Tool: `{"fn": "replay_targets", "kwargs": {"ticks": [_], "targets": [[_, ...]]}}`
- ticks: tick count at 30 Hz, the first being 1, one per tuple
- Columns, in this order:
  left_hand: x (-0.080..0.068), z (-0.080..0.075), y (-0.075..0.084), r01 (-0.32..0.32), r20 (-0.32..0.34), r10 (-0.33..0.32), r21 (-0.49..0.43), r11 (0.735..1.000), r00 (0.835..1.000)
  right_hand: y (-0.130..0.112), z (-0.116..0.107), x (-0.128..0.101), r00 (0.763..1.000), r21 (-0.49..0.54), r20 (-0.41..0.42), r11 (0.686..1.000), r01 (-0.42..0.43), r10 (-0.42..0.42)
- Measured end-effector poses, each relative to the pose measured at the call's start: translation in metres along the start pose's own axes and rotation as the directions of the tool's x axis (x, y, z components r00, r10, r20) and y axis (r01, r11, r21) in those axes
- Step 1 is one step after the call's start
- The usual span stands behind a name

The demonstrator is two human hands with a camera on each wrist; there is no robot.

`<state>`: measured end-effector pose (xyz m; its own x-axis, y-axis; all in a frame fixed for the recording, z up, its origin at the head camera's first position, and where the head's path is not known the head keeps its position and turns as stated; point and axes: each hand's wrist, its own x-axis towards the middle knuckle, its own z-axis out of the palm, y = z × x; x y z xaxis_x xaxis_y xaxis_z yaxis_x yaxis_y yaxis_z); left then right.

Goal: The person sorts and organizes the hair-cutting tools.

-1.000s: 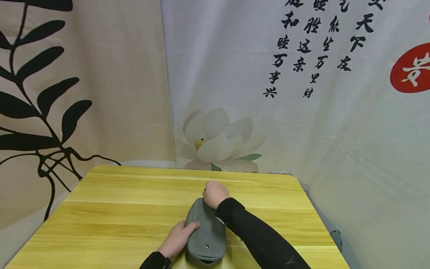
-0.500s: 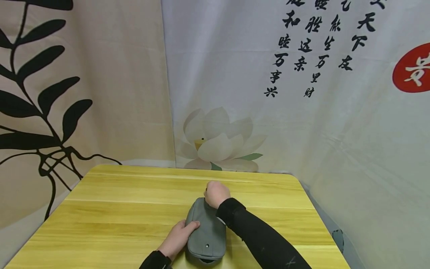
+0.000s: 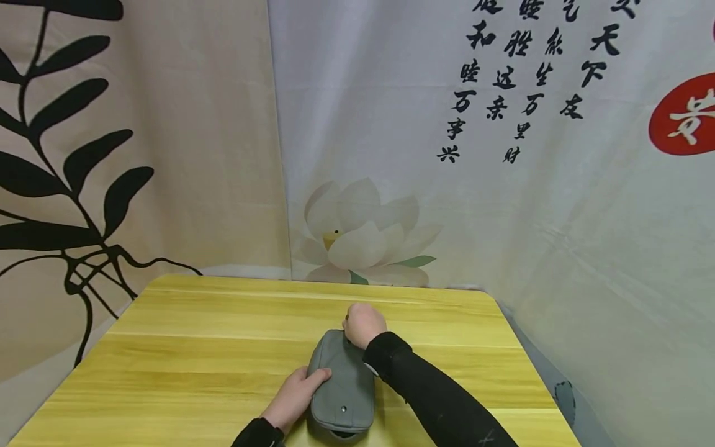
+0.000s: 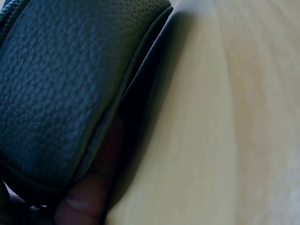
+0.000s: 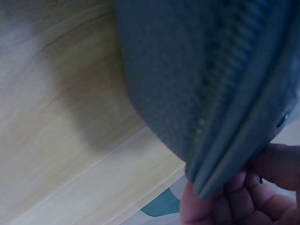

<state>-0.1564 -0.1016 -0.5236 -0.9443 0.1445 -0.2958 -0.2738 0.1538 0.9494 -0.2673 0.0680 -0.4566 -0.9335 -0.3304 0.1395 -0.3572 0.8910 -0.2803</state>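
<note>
the grey pouch (image 3: 342, 386) lies lengthwise on the yellow counter (image 3: 195, 347), close to the near edge, long axis running away from the person. the left hand (image 3: 295, 393) is cupped against its left flank, thumb laid over the top edge, and in the left wrist view one finger (image 4: 91, 197) is tucked under the pebbled side of the pouch (image 4: 61, 84), touching it. the right hand (image 3: 365, 324) is balled up at the far end, and in the right wrist view its fingers (image 5: 262, 187) are curled tight and pinching at the end of the zipper seam on the pouch (image 5: 197, 75) (whether that is the pull tab itself, i cannot tell, it's hidden in the fist).

now the risks. judging by the grip, the pinch sits on a thin bit of fabric or tab, so a sharp tug could slip it out of the fingers. the left hand braces only the side, not the top, so a hard pull along the zipper could drag or swivel the whole pouch across the smooth counter. the soft wall could also bunch under the slider and jam it. and the near end sits by the counter edge, so a slide that way could tip it off.
</note>
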Motion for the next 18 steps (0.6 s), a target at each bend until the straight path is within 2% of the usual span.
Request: {"fn": "replay_targets", "kwargs": {"ticks": [5, 13, 18], "targets": [[0.002, -0.002, 0.000, 0.000, 0.009, 0.000, -0.009, 1.000, 1.000, 0.001, 0.001, 0.001, 1.000, 0.002, -0.005, 1.000, 0.003, -0.003], [0.011, -0.009, -0.002, -0.012, 0.037, 0.012, -0.007, 1.000, 0.999, 0.006, 0.003, 0.004, 0.999, 0.095, 0.020, 0.995, -0.036, 0.034], [0.016, -0.013, -0.003, -0.018, 0.041, 0.019, -0.010, 1.000, 0.999, 0.009, 0.005, 0.007, 0.999, 0.115, 0.006, 0.992, -0.048, 0.047]]}}
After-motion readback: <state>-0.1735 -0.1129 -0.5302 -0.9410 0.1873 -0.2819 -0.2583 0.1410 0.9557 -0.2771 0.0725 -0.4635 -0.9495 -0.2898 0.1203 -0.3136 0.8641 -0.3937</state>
